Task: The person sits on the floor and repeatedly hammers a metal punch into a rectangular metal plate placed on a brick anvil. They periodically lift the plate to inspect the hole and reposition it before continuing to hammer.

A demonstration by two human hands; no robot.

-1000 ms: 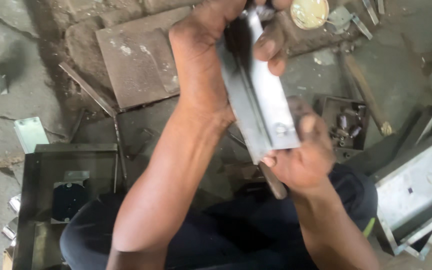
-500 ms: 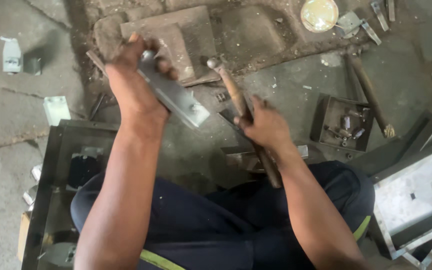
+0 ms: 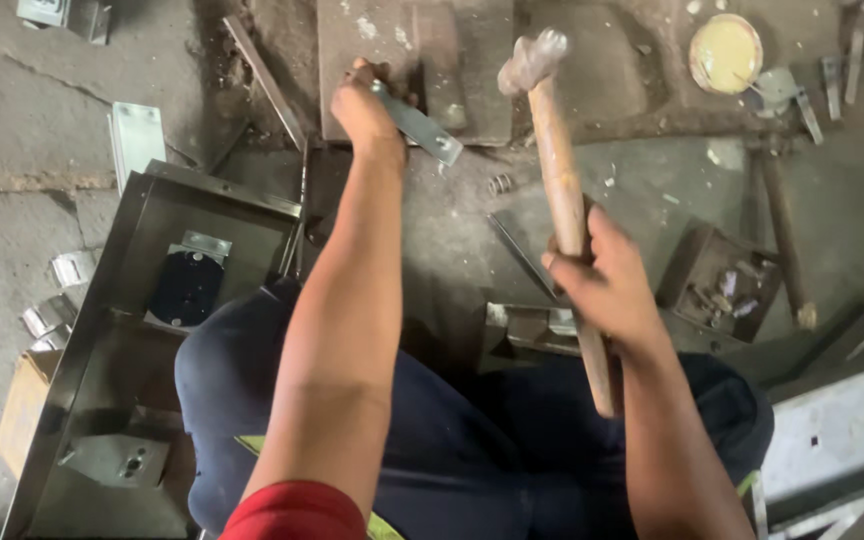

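Dusty concrete floor [image 3: 32, 140] is seen from the head camera, with metal parts scattered all around. A flat steel plate [image 3: 372, 60] lies at the top and serves as an anvil. On it a small metal bracket [image 3: 420, 128] is held down by the left hand [image 3: 364, 108], which is closed around the bracket's left end; the free end with its hole points right and slightly down. The right hand [image 3: 607, 285] is wrapped tightly around the wooden handle of a hammer [image 3: 562, 190], gripped low on the handle, and the steel head is raised just right of the bracket, without touching it.

For a good blow, the bracket should be kept flat on the plate and the fingers kept well back from the free end, since the hammer head is near them. Probably the bracket rests fully on the plate, but the contact is partly hidden by the hand.

Open room is limited. A steel box [image 3: 152, 330] stands close beside the left arm, a small tray of parts [image 3: 722, 285] lies near the right hand, and a yellow dish [image 3: 724, 52] sits further away at top right.
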